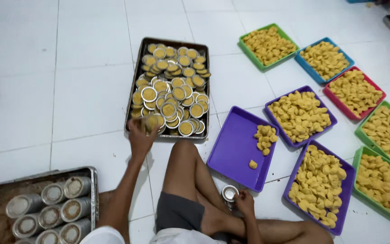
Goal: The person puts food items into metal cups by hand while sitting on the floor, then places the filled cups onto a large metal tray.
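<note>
Left hand (140, 135) at near edge of dark baking tray (134, 77), fingers closed on filled round tin mould (152, 121). Tray heaped with same moulds, yellow cakes inside. Right hand (244, 202) low beside knee, fingers pinching empty mould (229, 193). Purple tray (233, 149) just ahead: few loose cakes (265, 138) only. Purple, green, blue, red trays at right, all full. Metal tray (93, 180) near left: stacked empty moulds lying sideways. Person sits cross-legged on white tiled floor (68, 68).
</note>
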